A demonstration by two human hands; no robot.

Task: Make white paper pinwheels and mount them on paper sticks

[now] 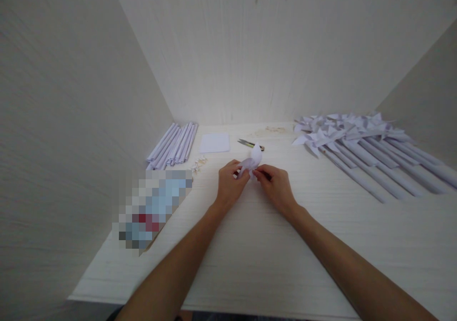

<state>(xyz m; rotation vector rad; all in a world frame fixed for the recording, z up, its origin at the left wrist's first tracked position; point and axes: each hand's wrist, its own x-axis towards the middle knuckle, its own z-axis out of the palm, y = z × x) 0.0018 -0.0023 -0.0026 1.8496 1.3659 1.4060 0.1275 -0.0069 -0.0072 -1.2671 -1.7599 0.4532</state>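
- Fingers (240, 172) of left hand (228, 185) and right hand (274, 185) pinched on one small folded paper piece (252, 161), raised just above the surface (250, 245), probably for shaping a fold.
- One pair of scissors (250, 144) just behind, near for easy reach.
- One flat white sheet (214, 142) beside them.
- Rolled paper sticks (173, 145), around eight, bundled at left.
- Finished pinwheels (360, 142), about ten, exact count unclear, laid in a row at right, well apart.
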